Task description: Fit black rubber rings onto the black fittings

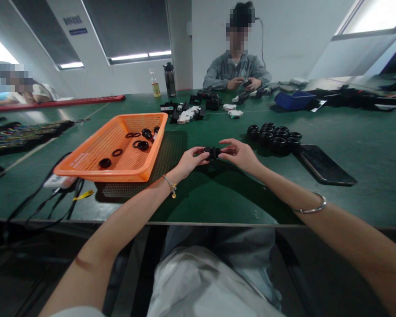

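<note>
Just above the green table, a small black cylindrical part (212, 153) with a ridged middle is held level between my hands. My left hand (192, 161) is closed on its left end, thumb in front and fingers behind. At the other end, my right hand (242, 155) has its thumb by the part, with the index finger raised and apart from the thumb. Whether the right thumb touches the part is hard to make out. To the left, an orange basket (102, 177) contains black rings (117, 152) and black ring-shaped caps (104, 163).
Several black cylindrical parts (279, 144) are grouped at right beside a dark phone (326, 165). White and black pieces (188, 114) lie farther back. Cables (53, 204) run over the left front edge. Across the table (211, 207), a person (236, 72) handles a small item.
</note>
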